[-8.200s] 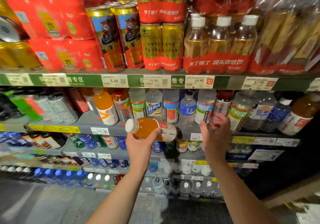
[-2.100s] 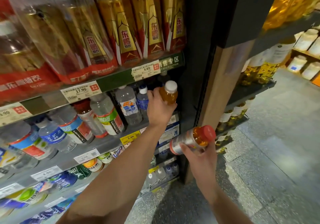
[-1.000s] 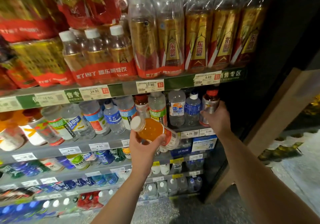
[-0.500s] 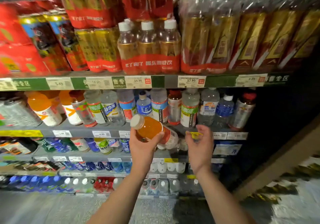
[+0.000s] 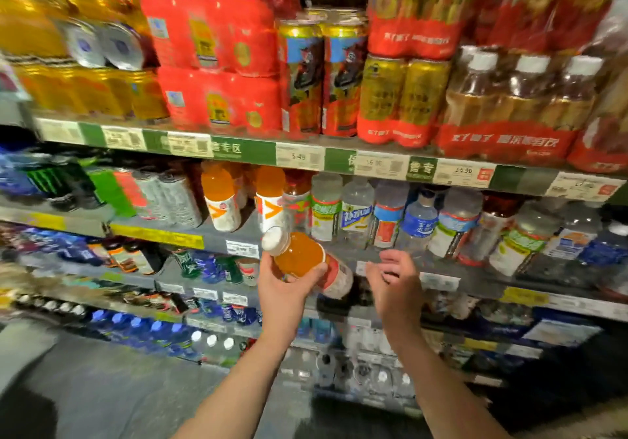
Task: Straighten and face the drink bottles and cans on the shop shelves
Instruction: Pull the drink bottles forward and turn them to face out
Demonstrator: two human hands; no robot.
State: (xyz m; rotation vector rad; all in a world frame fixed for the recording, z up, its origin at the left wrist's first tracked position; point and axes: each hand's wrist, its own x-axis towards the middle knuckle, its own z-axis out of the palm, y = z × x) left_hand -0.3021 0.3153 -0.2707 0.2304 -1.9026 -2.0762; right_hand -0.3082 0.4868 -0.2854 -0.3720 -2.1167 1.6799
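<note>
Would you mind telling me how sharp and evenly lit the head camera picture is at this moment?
Head view: motion blur smears most of it, worst on the left; price tags are barely legible. The orange drink bottle in the left hand is among the sharper things; the right hand is smeared. Wide-angle distortion tilts the shelf edges. Upper shelves are bright, the floor dark.

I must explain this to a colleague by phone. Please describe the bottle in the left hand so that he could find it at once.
Look in front of the second shelf, at its edge. There the left hand grips an orange drink bottle. Unlike the upright shelf bottles, it lies tilted, white cap up-left.
</note>
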